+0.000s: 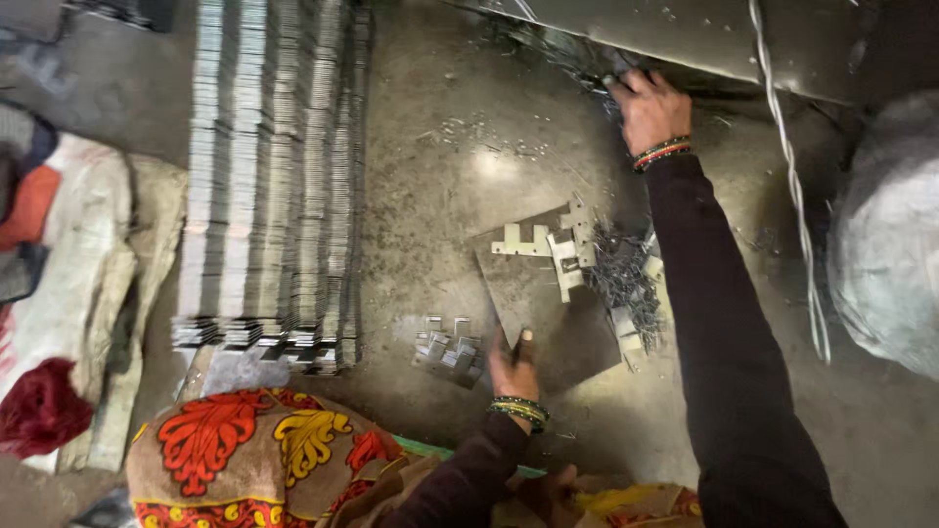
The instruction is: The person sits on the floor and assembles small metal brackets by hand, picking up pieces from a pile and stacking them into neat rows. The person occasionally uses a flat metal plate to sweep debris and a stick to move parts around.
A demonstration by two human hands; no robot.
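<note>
The left hand [513, 364] grips the near edge of a flat grey metal sheet [533, 293] that lies on the concrete floor [440, 196], the thumb laid on top of the sheet and the other fingers curled under or against its edge. On the far part of the sheet rest several pale cut metal brackets [558, 244], and beside them on its right side lies a heap of dark, thin metal shavings [621, 279] with a few more pale pieces mixed in. The right hand [648, 106] is stretched well away from the sheet, up at the lower edge of a large slanted metal panel [704, 34], with the fingers bent down into the dark scrap gathered under that edge; whether they pinch anything there cannot be told. The brackets and shavings thus lie between the two hands, closer to the left one, and the dark sleeve of the right arm passes just beside the heap. Just left of the left hand a small cluster of grey metal pieces [450, 350] sits on the floor, apart from the sheet. Farther left stand long stacked rows of thin metal strips [269, 176]. A twisted white cord [792, 176] hangs down at the right, near a pale bulging sack [890, 235].
</note>
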